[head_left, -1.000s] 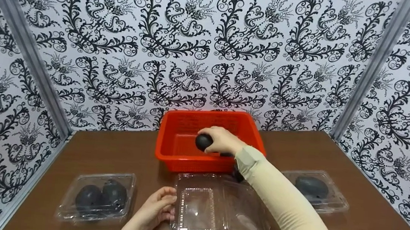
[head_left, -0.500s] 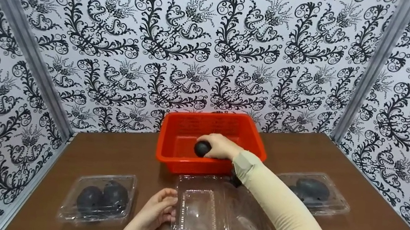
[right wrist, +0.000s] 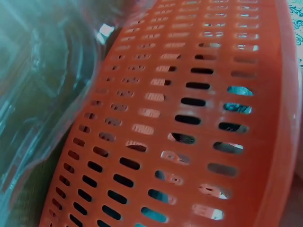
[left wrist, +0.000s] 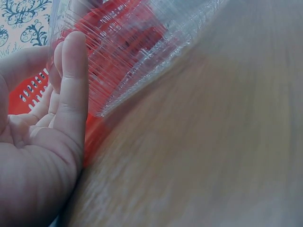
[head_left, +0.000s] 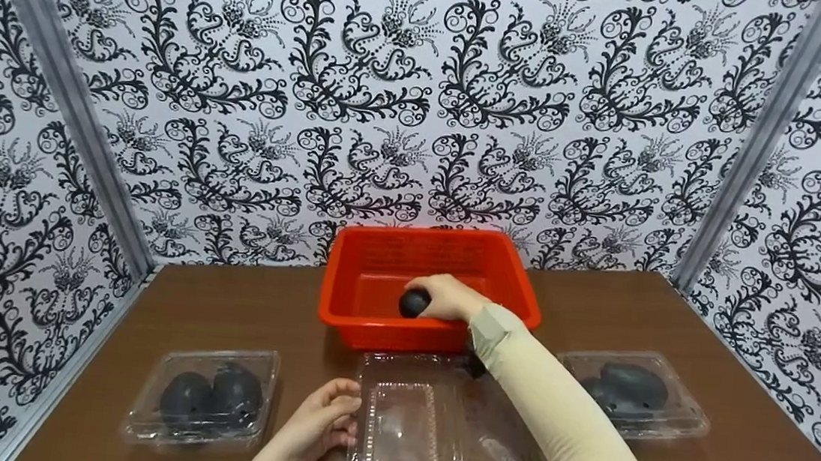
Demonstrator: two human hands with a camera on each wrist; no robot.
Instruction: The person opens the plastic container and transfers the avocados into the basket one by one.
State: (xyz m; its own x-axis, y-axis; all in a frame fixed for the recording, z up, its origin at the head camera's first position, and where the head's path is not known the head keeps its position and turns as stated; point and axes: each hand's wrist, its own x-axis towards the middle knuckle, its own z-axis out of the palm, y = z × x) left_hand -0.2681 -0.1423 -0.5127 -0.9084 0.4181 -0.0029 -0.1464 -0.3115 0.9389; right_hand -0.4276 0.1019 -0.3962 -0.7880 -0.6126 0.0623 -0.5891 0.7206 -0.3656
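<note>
My right hand [head_left: 449,298] reaches over the front rim of the red basket [head_left: 341,320] and grips a dark avocado [head_left: 415,303], held inside the basket. On the table before it lies an opened clear plastic clamshell [head_left: 403,425], its lid folded out to the right, partly under the sleeve. My left hand [head_left: 320,421] touches the clamshell's left edge with its fingertips. In the left wrist view the fingers [left wrist: 72,80] lie fairly straight against the clear wall [left wrist: 123,56]. The right wrist view shows the basket's slotted side [right wrist: 156,123]; the hand and avocado are hidden there.
A closed clamshell [head_left: 151,416] with two dark avocados stands at the left. Another closed clamshell [head_left: 686,419] holding avocados is at the right, partly behind the sleeve [head_left: 558,418]. Patterned wall panels [head_left: 422,111] enclose the brown table [head_left: 237,312] at back and sides.
My right hand has lowered slightly with the avocado, deeper into the basket. The left hand keeps its place at the clamshell's edge. The whole view has shifted a little.
</note>
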